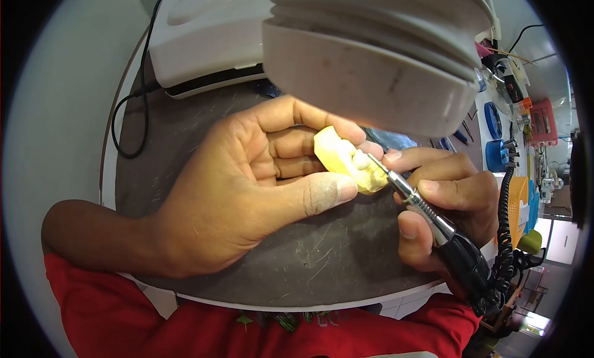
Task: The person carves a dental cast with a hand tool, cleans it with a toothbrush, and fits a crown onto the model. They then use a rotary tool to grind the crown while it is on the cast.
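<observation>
My left hand (247, 179) is closed round a yellow dental model (334, 155), thumb on its near side and fingers behind it. A white tooth crown (361, 160) sits among the model's teeth. In my right hand (458, 185) is a rotary handpiece (436, 222) with a silver nose and black body, gripped like a pen. Its thin tip points up and left, right at the crown; whether it touches cannot be made out. A coiled black cord (505, 216) runs beside the handpiece's rear end.
A grey lamp head (371, 73) hangs low just above my hands and hides part of the bench. Behind it stands a white machine (210, 36) with a black cable (145, 104). To the right are blue round containers (495, 154), an orange basket (516, 203) and several hand tools.
</observation>
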The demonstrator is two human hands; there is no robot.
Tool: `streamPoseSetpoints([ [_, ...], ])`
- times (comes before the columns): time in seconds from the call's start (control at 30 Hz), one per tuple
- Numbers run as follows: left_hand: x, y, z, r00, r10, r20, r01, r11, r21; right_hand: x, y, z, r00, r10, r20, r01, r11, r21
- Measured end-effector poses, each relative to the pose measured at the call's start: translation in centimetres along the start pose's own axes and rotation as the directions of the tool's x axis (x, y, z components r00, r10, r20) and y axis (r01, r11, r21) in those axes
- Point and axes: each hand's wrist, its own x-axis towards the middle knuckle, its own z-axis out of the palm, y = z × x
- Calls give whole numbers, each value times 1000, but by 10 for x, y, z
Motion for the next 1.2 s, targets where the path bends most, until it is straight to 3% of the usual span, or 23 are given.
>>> streamPoseSetpoints([
  [1.2, -3, 3, -1, 999, -33, -3, 33, 999, -3, 2, -4, -1, 999, -3, 44, 4, 1000, -18],
])
